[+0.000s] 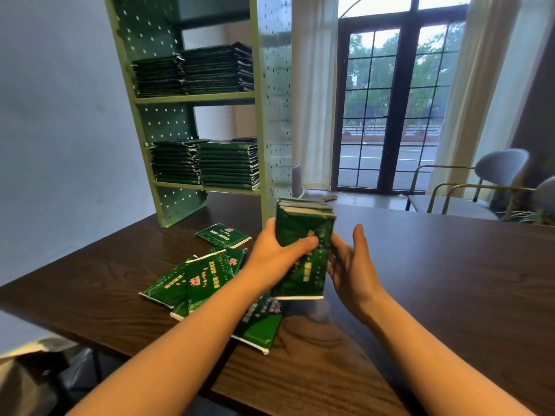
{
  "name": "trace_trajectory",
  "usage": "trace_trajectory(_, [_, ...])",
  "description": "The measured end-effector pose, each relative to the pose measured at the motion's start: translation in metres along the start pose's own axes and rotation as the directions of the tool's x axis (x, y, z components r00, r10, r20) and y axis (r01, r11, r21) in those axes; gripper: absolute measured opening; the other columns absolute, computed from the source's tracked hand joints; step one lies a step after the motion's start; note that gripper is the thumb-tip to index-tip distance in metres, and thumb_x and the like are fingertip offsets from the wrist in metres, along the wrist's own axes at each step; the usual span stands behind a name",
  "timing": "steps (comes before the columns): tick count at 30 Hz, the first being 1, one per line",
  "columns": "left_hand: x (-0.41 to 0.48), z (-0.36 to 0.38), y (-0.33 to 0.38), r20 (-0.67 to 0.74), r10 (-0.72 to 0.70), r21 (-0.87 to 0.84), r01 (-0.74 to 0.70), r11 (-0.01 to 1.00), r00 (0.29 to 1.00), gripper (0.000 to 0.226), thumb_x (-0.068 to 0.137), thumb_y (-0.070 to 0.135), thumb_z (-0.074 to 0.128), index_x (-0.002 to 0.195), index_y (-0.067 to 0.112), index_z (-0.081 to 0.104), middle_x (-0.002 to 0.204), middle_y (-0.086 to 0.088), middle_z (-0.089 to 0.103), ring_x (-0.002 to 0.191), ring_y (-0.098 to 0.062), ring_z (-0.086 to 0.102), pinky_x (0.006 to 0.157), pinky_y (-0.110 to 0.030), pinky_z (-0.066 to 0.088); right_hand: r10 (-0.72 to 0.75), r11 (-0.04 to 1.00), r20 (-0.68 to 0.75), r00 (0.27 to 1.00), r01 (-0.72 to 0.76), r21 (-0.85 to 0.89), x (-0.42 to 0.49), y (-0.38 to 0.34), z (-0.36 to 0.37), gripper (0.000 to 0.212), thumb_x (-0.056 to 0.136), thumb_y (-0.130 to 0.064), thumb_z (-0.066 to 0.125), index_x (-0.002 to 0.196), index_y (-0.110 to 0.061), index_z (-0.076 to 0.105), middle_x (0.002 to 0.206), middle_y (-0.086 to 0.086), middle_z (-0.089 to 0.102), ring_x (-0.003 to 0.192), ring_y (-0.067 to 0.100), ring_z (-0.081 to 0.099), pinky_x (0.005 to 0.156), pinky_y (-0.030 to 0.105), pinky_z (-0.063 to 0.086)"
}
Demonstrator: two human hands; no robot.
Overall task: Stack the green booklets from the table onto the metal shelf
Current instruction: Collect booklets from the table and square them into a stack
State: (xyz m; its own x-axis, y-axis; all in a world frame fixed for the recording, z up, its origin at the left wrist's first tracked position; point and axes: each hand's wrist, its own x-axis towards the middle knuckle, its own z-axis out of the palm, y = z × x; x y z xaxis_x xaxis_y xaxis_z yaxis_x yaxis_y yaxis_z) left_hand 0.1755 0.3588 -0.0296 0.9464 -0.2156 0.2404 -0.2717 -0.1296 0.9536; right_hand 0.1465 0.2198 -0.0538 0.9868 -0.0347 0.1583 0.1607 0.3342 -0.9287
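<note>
Your left hand (276,250) has its grip clamped on a bundle of green booklets (306,268), thumb across the front cover. The bundle is raised off the worktop (420,280), standing nearly upright just in front of the right post of the metal shelf (198,99).

Your right hand (354,265) has a released grip. Its fingers lie against the bundle's right edge and its thumb is lifted clear.

In front of the shelf's foot, one single booklet (223,234) lies flat closest to it. Farther out from the shelf, a loose overlapping heap of booklets (204,277) sits under your left forearm, with another booklet (261,322) at the heap's near end.

On the shelf, two stacks fill the upper board (210,70) and two more fill the lower board (216,163).
</note>
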Motion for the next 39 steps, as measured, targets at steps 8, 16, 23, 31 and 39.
trace_trajectory(8, [0.0,-0.078,0.011,-0.172,-0.136,-0.291,0.082,0.953,0.976,0.009,0.087,0.023,0.065,0.093,0.017,0.065,0.072,0.003,0.074,0.064,-0.01,0.07,0.064,-0.025,0.057,0.064,0.787,0.017,0.998,-0.04,-0.616,-0.007,0.02,0.018,0.031,0.099,-0.038,0.038,0.118,-0.022,0.056,0.127,0.004,0.059,0.104,0.009,0.056,0.091,0.025,0.041])
trace_trajectory(16, [-0.017,-0.146,-0.012,-0.231,-0.246,-0.381,0.145,0.913,0.941,0.017,0.086,0.029,0.065,0.093,0.014,0.065,0.073,-0.002,0.074,0.065,-0.016,0.071,0.071,-0.033,0.054,0.118,0.189,0.184,0.976,0.16,-0.969,-0.015,0.028,0.038,0.094,0.075,-0.053,0.071,0.147,-0.027,0.017,0.136,0.004,0.039,0.125,0.025,0.039,0.106,0.039,0.035])
trace_trajectory(23, [-0.029,-0.179,-0.03,-0.193,-0.355,-0.517,0.213,0.829,0.915,0.021,0.085,0.034,0.064,0.095,0.016,0.067,0.082,-0.007,0.074,0.079,-0.025,0.07,0.077,-0.04,0.054,-0.071,0.665,-0.032,0.997,0.023,-0.747,-0.005,0.015,0.044,0.088,0.076,0.0,0.073,0.145,-0.024,0.024,0.118,0.007,0.047,0.089,0.016,0.057,0.079,0.024,0.051])
trace_trajectory(31, [-0.029,-0.187,-0.042,-0.172,-0.423,-0.515,0.284,0.809,0.89,0.023,0.085,0.038,0.065,0.095,0.017,0.066,0.079,-0.009,0.074,0.082,-0.028,0.068,0.079,-0.041,0.053,-0.003,0.86,-0.139,0.99,-0.068,-0.505,0.006,-0.003,0.064,0.008,0.088,0.0,0.054,0.091,-0.005,0.059,0.08,0.005,0.064,0.072,0.013,0.063,0.069,0.028,0.054])
trace_trajectory(39, [-0.027,-0.193,-0.048,-0.129,-0.466,-0.479,0.357,0.802,0.875,0.034,0.078,0.038,0.07,0.102,0.014,0.067,0.094,-0.014,0.074,0.09,-0.031,0.069,0.088,-0.045,0.052,0.051,0.475,0.073,0.996,0.04,-0.879,0.046,-0.009,0.117,0.03,0.09,-0.021,0.054,0.095,0.008,0.063,0.08,0.012,0.062,0.074,0.019,0.061,0.073,0.036,0.056])
